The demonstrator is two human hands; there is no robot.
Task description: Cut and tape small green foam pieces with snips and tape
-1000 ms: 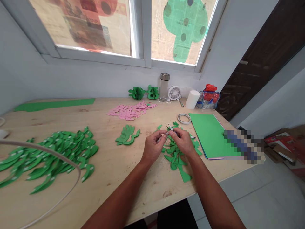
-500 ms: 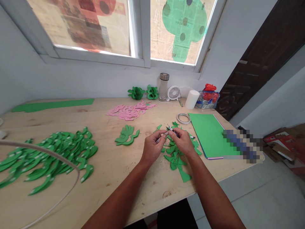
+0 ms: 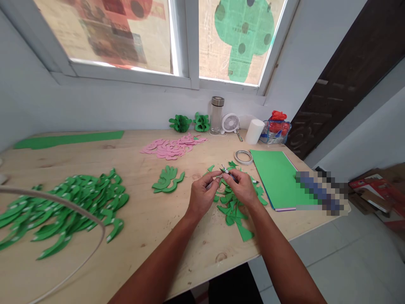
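My left hand (image 3: 203, 191) and my right hand (image 3: 242, 186) meet over a heap of green paper scraps (image 3: 232, 211). Pinched in my left fingers is a thin grey stick-like item, mostly hidden. My right hand is closed on a slim pen-like tool (image 3: 225, 169) with a dark pointed tip, which lies close to the left fingertips. Stacked green cut-outs (image 3: 166, 179) rest left of my hands. Farther left is a large pile of green curved strips (image 3: 79, 202) with white patches.
Pink cut-outs (image 3: 171, 147) lie toward the wall. Behind stand green paper ornaments (image 3: 180, 123), a bottle (image 3: 217, 116), a fan (image 3: 230, 123) and a white roll (image 3: 255, 131). Tape (image 3: 243, 157) and green sheets (image 3: 278, 179) are at right. A cable (image 3: 63, 200) arcs across the left.
The pen-like tool has tilted slightly at the fingertips. Both hands stay almost in place, and the view has shifted very slightly.
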